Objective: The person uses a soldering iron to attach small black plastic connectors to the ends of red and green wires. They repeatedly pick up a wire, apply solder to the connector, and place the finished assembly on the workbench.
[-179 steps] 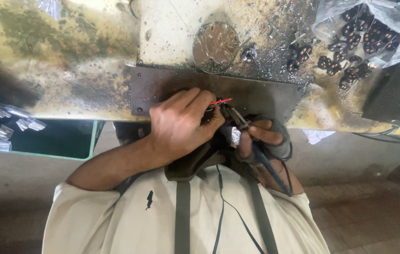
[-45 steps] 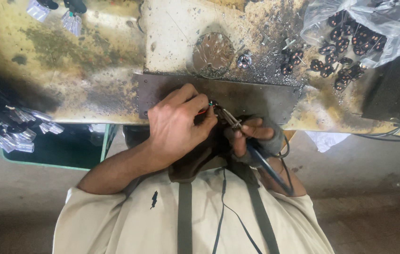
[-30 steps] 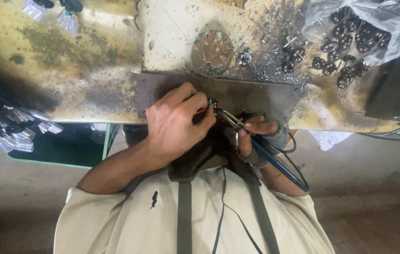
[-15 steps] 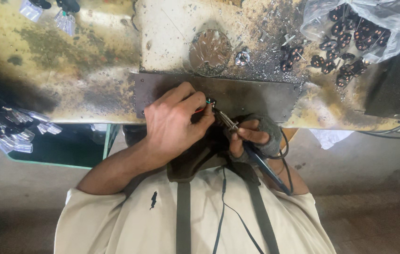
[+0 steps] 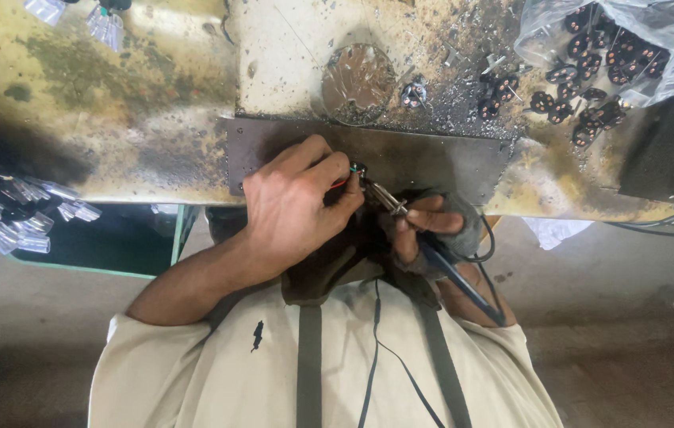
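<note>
Both hands work at the near edge of a dark metal plate (image 5: 432, 162) that lies on a stained, scorched workbench (image 5: 115, 119) — the bench edge runs just behind the knuckles, and below it open floor shows on either side of the person's body. The left hand (image 5: 293, 210) is curled shut, its thumb and fingertips pinching a small component with red wire (image 5: 346, 174) over the plate's front lip. The right hand (image 5: 424, 234) is closed around a soldering iron (image 5: 432, 246), held like a pen; its metal tip meets the component just beside the left fingertips, and its dark cord trails down across the shirt. Farther back lie a round scorched disc (image 5: 357, 79) and a clear bag of small black parts (image 5: 614, 55) — well apart from the hands
</note>
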`<state>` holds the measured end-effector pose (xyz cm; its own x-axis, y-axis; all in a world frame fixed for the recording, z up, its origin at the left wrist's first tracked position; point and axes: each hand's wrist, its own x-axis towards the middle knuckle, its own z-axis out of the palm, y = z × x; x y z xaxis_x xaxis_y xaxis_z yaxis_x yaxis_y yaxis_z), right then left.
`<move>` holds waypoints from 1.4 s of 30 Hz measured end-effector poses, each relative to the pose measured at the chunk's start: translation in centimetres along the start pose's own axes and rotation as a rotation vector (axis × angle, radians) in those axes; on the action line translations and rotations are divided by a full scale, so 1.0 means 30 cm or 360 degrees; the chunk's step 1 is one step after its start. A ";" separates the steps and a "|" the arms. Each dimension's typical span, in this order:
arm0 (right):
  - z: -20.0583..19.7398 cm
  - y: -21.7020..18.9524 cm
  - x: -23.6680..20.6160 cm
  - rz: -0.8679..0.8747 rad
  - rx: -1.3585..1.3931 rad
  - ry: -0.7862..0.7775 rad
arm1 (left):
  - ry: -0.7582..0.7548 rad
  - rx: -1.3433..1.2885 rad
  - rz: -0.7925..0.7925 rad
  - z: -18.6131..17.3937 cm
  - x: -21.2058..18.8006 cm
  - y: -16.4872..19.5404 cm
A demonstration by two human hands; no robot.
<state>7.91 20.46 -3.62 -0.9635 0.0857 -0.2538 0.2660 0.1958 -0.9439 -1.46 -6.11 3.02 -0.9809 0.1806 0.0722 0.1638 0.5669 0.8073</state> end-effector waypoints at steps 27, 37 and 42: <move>0.064 -0.526 0.235 -0.0997 -0.1520 -0.0282 | 0.0022 -0.0001 0.0069 -0.027 -0.004 0.006; 0.106 -0.424 0.173 -0.1532 -0.1969 -0.0431 | -0.0035 -0.0018 0.0058 -0.011 -0.010 -0.012; 0.089 -0.432 0.159 -0.0249 -0.0805 -0.0250 | 0.0050 0.0008 0.0080 -0.013 -0.017 0.005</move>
<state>-0.21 15.71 6.83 -0.9755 -0.1212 -0.1834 0.0636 0.6430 -0.7633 -0.96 -6.43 3.33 -0.9742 0.1837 0.1312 0.2136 0.5618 0.7992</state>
